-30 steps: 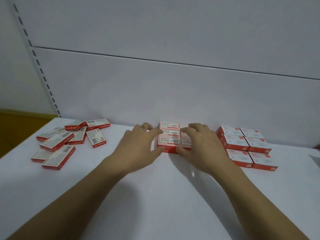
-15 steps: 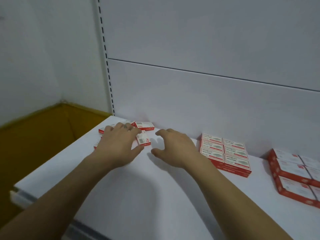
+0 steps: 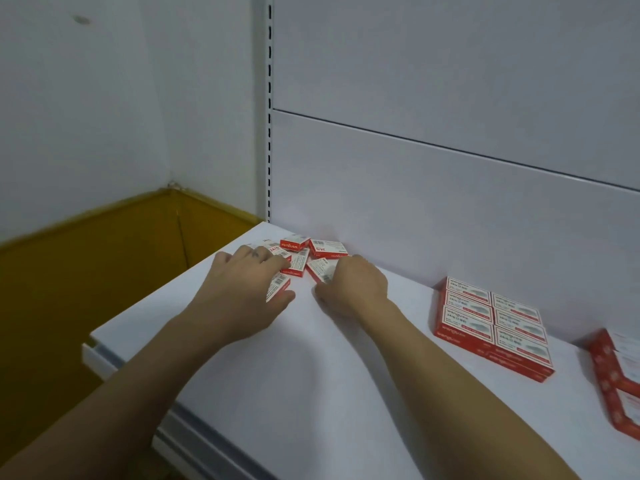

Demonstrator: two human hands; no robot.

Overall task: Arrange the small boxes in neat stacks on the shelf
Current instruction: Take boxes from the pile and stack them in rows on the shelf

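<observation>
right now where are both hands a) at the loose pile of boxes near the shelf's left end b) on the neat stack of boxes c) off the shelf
a: left hand and right hand are both on the loose boxes at the left end of the shelf, apart from the neat stack.

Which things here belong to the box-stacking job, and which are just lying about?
Job: loose boxes, finished stack, second stack, shelf, left hand, right hand.
Just there: slotted upright, back panel, yellow area.
</observation>
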